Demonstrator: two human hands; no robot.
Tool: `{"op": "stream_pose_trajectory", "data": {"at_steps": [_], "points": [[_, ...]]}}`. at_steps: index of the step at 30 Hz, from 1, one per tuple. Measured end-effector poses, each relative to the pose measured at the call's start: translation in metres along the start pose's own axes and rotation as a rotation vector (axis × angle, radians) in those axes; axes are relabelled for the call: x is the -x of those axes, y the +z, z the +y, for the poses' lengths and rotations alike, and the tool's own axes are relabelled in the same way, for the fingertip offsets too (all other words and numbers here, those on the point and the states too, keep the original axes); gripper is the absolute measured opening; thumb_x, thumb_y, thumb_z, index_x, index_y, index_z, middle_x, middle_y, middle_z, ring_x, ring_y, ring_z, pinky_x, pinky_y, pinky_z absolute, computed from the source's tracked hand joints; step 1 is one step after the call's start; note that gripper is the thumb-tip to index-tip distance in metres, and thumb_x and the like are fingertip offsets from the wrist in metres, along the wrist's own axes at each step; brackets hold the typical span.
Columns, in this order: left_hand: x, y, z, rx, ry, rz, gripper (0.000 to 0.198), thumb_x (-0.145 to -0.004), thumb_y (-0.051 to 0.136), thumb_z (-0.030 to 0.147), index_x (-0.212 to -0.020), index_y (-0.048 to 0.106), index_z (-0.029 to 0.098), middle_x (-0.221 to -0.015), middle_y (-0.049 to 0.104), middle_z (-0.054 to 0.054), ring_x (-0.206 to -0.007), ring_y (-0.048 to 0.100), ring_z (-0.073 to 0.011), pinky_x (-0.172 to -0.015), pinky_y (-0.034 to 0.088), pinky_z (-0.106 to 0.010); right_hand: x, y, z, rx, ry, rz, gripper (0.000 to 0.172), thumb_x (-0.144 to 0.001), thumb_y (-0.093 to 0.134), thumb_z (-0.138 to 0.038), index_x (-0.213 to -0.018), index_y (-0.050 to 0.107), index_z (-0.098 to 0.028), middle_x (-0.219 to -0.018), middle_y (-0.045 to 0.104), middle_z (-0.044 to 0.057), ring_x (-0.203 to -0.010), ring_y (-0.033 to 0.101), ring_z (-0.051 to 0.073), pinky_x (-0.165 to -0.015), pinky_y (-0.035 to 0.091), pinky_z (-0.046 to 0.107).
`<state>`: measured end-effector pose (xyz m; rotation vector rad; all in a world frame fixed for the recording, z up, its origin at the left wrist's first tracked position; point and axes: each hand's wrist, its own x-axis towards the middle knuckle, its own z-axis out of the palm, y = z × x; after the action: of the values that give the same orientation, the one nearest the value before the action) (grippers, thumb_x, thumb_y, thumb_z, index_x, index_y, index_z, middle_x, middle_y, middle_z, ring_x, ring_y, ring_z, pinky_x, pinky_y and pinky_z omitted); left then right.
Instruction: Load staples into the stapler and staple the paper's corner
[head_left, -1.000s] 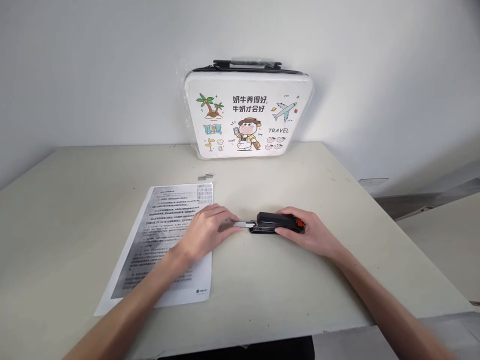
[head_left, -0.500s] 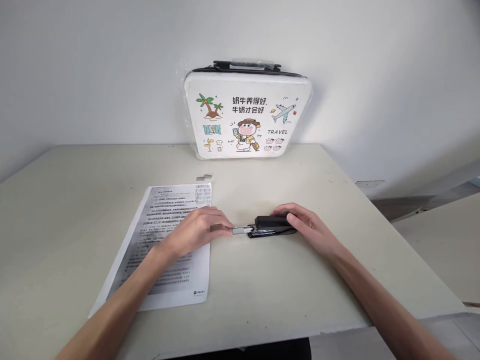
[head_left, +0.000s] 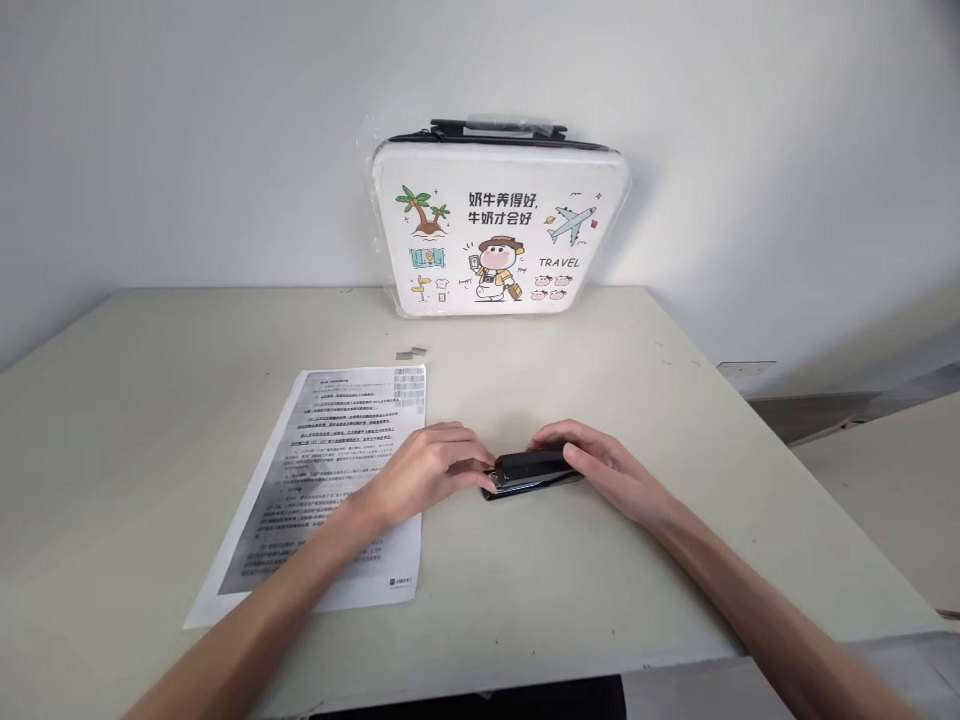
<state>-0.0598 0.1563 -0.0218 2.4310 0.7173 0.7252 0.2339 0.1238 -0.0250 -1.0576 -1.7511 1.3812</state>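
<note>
A black stapler point(head_left: 525, 470) lies flat on the pale table point(head_left: 600, 560), between both hands. My right hand point(head_left: 600, 468) wraps over its rear half and grips it. My left hand point(head_left: 431, 468) is curled, with its fingertips pressed against the stapler's front end; the metal staple tray does not show. A printed sheet of paper point(head_left: 330, 480) lies under my left wrist and forearm.
A white carry case point(head_left: 501, 232) with cartoon travel pictures and a black handle stands against the wall at the back of the table. A small strip of staples point(head_left: 411, 352) lies just beyond the paper's top edge. The table's right edge drops off near another surface.
The metal tray that stuck out of the stapler's front has gone in. My left hand has closed up against the stapler, which has shifted slightly left, and my right hand now covers its rear.
</note>
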Motion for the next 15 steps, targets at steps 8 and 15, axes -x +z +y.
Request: {"op": "stream_pose_trajectory", "data": {"at_steps": [8, 15], "points": [[0.0007, 0.0074, 0.0001, -0.024, -0.054, 0.039, 0.029, -0.099, 0.071, 0.048, -0.092, 0.072, 0.020, -0.084, 0.075, -0.002, -0.078, 0.067, -0.0186, -0.077, 0.050, -0.031, -0.0005, 0.0008, 0.0027, -0.022, 0.000, -0.018, 0.036, -0.104, 0.055, -0.056, -0.121, 0.071, -0.030, -0.124, 0.072, 0.006, -0.117, 0.064, 0.026, -0.100, 0.050, 0.036], [0.0007, 0.0040, 0.0038, -0.049, -0.062, 0.020, 0.028, -0.097, 0.072, 0.049, -0.094, 0.072, 0.021, -0.087, 0.076, -0.002, -0.080, 0.066, -0.0188, -0.077, 0.050, -0.032, -0.0017, 0.0013, 0.0013, -0.058, 0.013, 0.024, 0.034, -0.104, 0.056, -0.055, -0.116, 0.073, -0.028, -0.118, 0.074, 0.006, -0.111, 0.067, 0.025, -0.095, 0.052, 0.035]]}}
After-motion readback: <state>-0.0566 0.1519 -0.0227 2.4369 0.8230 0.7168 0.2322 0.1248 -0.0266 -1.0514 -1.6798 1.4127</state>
